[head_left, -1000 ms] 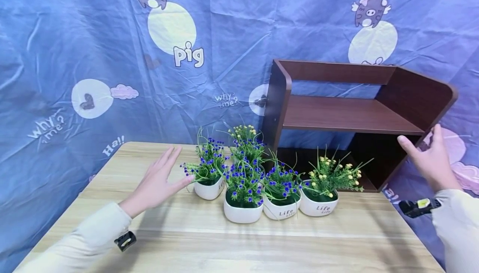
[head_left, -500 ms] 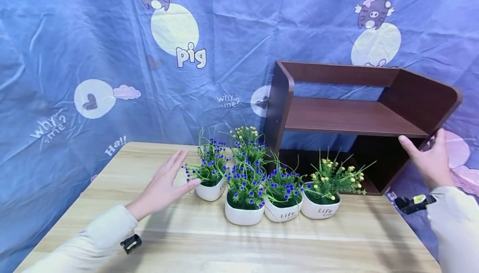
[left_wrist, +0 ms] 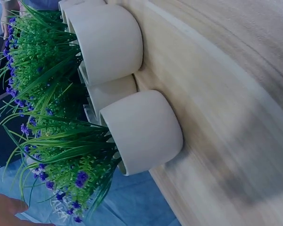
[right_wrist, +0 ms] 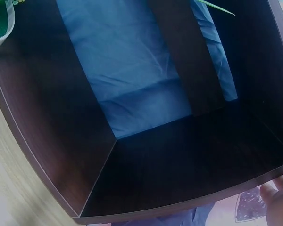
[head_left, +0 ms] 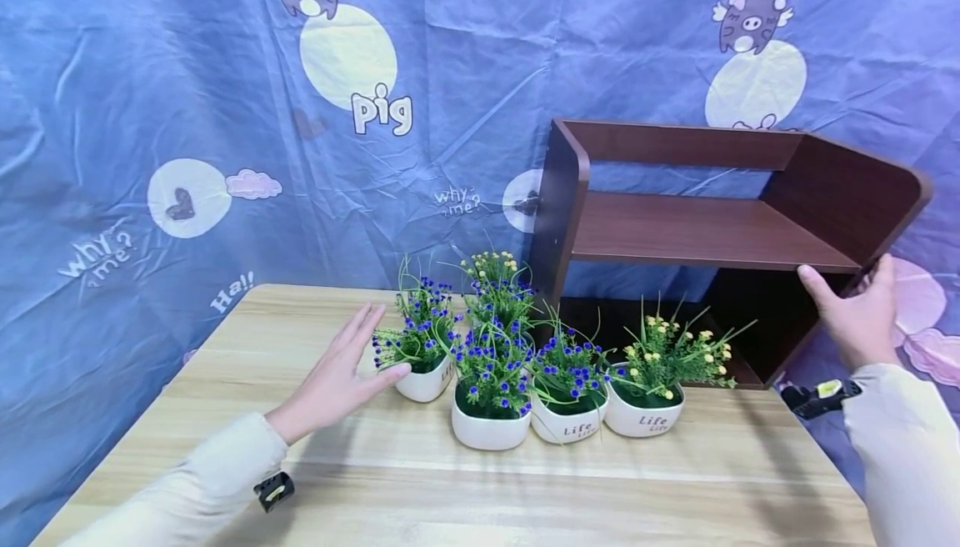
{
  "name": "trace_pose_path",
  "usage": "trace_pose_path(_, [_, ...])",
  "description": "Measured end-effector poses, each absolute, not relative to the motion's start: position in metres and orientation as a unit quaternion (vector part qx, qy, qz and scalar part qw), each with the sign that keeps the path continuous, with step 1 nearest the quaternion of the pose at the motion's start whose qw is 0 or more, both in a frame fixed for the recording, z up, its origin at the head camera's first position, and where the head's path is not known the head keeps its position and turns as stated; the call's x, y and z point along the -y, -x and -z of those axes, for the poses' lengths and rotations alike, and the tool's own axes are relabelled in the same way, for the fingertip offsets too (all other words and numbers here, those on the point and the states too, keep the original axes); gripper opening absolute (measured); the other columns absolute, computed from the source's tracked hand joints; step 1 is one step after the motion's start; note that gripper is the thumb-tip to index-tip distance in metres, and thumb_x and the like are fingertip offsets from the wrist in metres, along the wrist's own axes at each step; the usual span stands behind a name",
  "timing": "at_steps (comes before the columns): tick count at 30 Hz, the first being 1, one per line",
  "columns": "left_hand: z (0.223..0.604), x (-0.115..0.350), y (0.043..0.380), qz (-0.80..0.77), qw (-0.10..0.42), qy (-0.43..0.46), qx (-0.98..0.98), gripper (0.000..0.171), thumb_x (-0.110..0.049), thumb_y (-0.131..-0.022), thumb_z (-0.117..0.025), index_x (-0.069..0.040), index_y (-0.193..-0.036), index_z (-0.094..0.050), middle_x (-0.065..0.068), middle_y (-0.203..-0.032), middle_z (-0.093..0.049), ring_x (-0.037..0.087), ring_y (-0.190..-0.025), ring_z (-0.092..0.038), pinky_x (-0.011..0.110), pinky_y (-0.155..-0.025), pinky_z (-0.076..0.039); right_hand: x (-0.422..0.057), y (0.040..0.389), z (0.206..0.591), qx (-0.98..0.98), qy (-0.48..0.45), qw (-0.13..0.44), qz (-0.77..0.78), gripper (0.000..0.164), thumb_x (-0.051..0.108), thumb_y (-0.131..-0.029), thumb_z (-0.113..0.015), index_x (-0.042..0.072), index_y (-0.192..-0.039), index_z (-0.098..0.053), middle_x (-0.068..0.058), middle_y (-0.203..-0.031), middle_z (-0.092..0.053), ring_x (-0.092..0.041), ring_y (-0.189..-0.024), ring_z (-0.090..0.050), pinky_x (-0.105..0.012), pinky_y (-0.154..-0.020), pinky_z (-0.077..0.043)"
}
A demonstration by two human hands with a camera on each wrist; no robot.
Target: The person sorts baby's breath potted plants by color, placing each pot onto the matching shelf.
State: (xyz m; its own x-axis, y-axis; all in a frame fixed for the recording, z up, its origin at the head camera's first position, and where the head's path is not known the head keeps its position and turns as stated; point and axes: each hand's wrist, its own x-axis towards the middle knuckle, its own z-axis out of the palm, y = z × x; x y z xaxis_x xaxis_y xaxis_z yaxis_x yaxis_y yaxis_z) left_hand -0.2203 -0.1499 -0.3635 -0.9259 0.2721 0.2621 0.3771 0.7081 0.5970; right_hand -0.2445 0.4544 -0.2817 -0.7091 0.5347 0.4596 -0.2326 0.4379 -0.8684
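My left hand is spread beside the leftmost potted plant, its thumb right at the white pot and its fingers near the leaves. This artificial plant has blue flowers; its pot stands upright in the left wrist view. My right hand grips the right side panel of a dark brown desktop shelf, thumb toward the inside and fingers around the outer side. In the right wrist view, fingertips show at the panel's edge.
Further white-potted plants stand close together: two blue-flowered ones, a yellow-flowered one before the shelf, and another yellow-flowered one behind. All are on a wooden table. A blue printed cloth hangs behind.
My left hand has moved slightly right, closer to the leftmost pot. My right hand has drawn in around the shelf's side panel. The plants and shelf keep their places.
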Motion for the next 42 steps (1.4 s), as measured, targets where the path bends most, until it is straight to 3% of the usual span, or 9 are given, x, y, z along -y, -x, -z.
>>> trace_pose_path(9, [0.342, 0.113, 0.239, 0.342, 0.088, 0.212, 0.911, 0.093, -0.063, -0.084, -0.059, -0.031, -0.155, -0.007, 0.001, -0.161, 0.0, 0.035, -0.146, -0.011, 0.065, -0.108, -0.019, -0.477, 0.244, 0.302, 0.76, 0.089, 0.372, -0.526, 0.067, 0.01, -0.088, -0.064, 0.021, -0.145, -0.03, 0.01, -0.134, -0.043, -0.007, -0.132, -0.034, -0.013, -0.109, -0.023])
trace_pose_path(13, [0.325, 0.084, 0.25, 0.328, 0.1, 0.239, 0.908, 0.094, -0.064, -0.084, -0.057, -0.029, -0.155, -0.006, 0.0, -0.161, 0.0, 0.03, -0.147, -0.006, 0.062, -0.113, -0.003, -0.478, 0.232, 0.314, 0.797, 0.11, 0.346, -0.482, 0.068, 0.02, -0.092, -0.06, 0.027, -0.149, -0.025, 0.002, -0.147, -0.035, -0.004, -0.138, -0.025, -0.023, -0.116, -0.014])
trace_pose_path(17, [0.305, 0.061, 0.264, 0.311, 0.127, 0.25, 0.908, 0.094, -0.066, -0.085, -0.055, -0.028, -0.155, -0.005, 0.001, -0.161, -0.001, 0.026, -0.147, -0.004, 0.059, -0.111, 0.013, -0.472, 0.224, 0.324, 0.829, 0.115, 0.317, -0.446, 0.076, 0.027, -0.093, -0.058, 0.019, -0.154, -0.013, -0.012, -0.159, -0.016, -0.021, -0.146, -0.012, -0.035, -0.119, -0.006])
trace_pose_path(20, [0.291, 0.043, 0.274, 0.326, 0.125, 0.256, 0.901, 0.094, -0.065, -0.085, -0.056, -0.028, -0.155, -0.005, 0.0, -0.161, 0.001, 0.026, -0.148, -0.003, 0.055, -0.114, 0.009, -0.467, 0.216, 0.333, 0.849, 0.121, 0.288, -0.426, 0.083, 0.032, -0.094, -0.055, 0.01, -0.155, -0.002, -0.022, -0.158, -0.004, -0.035, -0.145, -0.005, -0.042, -0.118, -0.003])
trace_pose_path(27, [0.276, -0.005, 0.294, 0.385, 0.09, 0.28, 0.875, 0.094, -0.06, -0.086, -0.059, -0.029, -0.155, -0.002, -0.002, -0.162, 0.006, 0.022, -0.148, -0.002, 0.052, -0.115, -0.017, -0.451, 0.196, 0.358, 0.869, 0.101, 0.245, -0.418, 0.082, 0.033, -0.097, -0.052, 0.008, -0.154, 0.001, -0.029, -0.155, -0.009, -0.041, -0.142, -0.009, -0.047, -0.117, -0.005])
trace_pose_path(29, [0.275, -0.018, 0.3, 0.404, 0.088, 0.285, 0.865, 0.094, -0.058, -0.087, -0.06, -0.03, -0.154, -0.001, -0.003, -0.162, 0.005, 0.021, -0.148, -0.002, 0.052, -0.116, -0.018, -0.444, 0.19, 0.366, 0.874, 0.091, 0.231, -0.418, 0.081, 0.033, -0.098, -0.05, 0.005, -0.153, 0.003, -0.032, -0.154, -0.008, -0.043, -0.141, -0.009, -0.033, -0.118, -0.009])
trace_pose_path(34, [0.275, -0.044, 0.313, 0.433, 0.095, 0.281, 0.851, 0.096, -0.055, -0.086, -0.062, -0.028, -0.155, -0.001, -0.001, -0.162, 0.002, 0.024, -0.148, -0.007, 0.052, -0.115, -0.021, -0.429, 0.177, 0.389, 0.878, 0.042, 0.209, -0.428, 0.075, 0.024, -0.101, -0.049, 0.001, -0.152, 0.001, -0.029, -0.155, -0.006, -0.035, -0.143, -0.009, 0.004, -0.096, -0.015])
trace_pose_path(38, [0.276, -0.059, 0.316, 0.459, 0.094, 0.273, 0.84, 0.098, -0.052, -0.086, -0.065, -0.025, -0.155, -0.003, 0.002, -0.162, 0.001, 0.028, -0.147, -0.012, 0.053, -0.114, -0.023, -0.422, 0.167, 0.407, 0.889, -0.015, 0.174, -0.423, 0.074, 0.017, -0.1, -0.05, 0.004, -0.153, 0.001, -0.027, -0.155, -0.004, -0.015, -0.144, -0.008, 0.004, -0.094, -0.018])
trace_pose_path(42, [0.276, -0.068, 0.319, 0.485, 0.108, 0.275, 0.823, 0.097, -0.046, -0.085, -0.068, -0.022, -0.156, -0.006, 0.004, -0.162, -0.003, 0.026, -0.147, -0.013, 0.049, -0.114, -0.024, -0.415, 0.161, 0.42, 0.898, -0.062, 0.141, -0.413, 0.076, 0.009, -0.097, -0.054, 0.003, -0.153, -0.003, -0.036, -0.151, -0.012, 0.015, -0.128, -0.018, 0.002, -0.091, -0.026])
